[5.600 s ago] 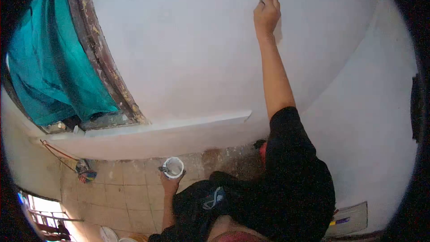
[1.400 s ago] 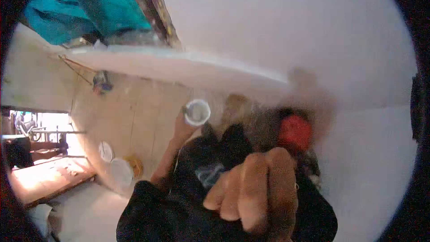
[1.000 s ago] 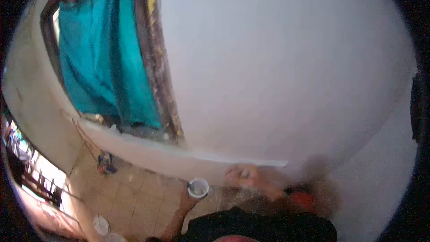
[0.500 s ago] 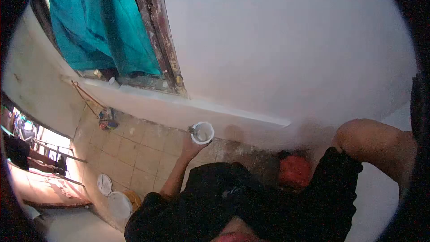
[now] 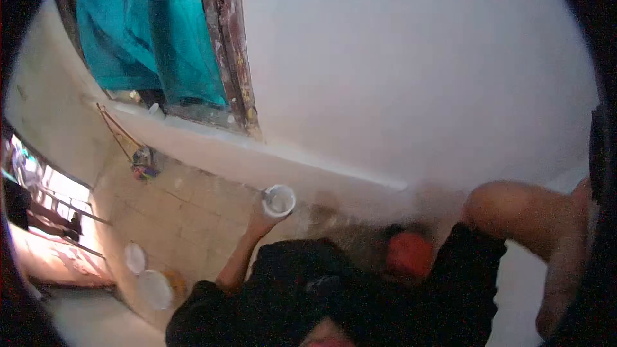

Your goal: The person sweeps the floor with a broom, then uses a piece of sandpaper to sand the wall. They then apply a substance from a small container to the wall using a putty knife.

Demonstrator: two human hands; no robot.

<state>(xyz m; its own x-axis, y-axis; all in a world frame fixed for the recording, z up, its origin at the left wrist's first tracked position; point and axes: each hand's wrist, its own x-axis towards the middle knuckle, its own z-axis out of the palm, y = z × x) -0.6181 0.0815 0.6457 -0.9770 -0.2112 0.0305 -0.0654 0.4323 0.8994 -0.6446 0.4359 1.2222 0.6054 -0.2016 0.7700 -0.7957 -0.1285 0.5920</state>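
Note:
My left hand is wrapped round a white round container, holding it out in front of my body near the wall's foot. Its open top faces up, and pale contents show inside. A small dark shape sits at its left rim, too blurred to name. My right arm is bent at the right edge of the view. I cannot make out a hand or fingers at its end.
A pale wall rises ahead, beside a teal curtain in a worn frame. White round objects stand on the tiled floor. A red object is below; a person's legs show at left.
The view has shifted a little, so wall, curtain and floor objects sit further left. My left hand still holds the white container. My bent right arm shows further down the right side.

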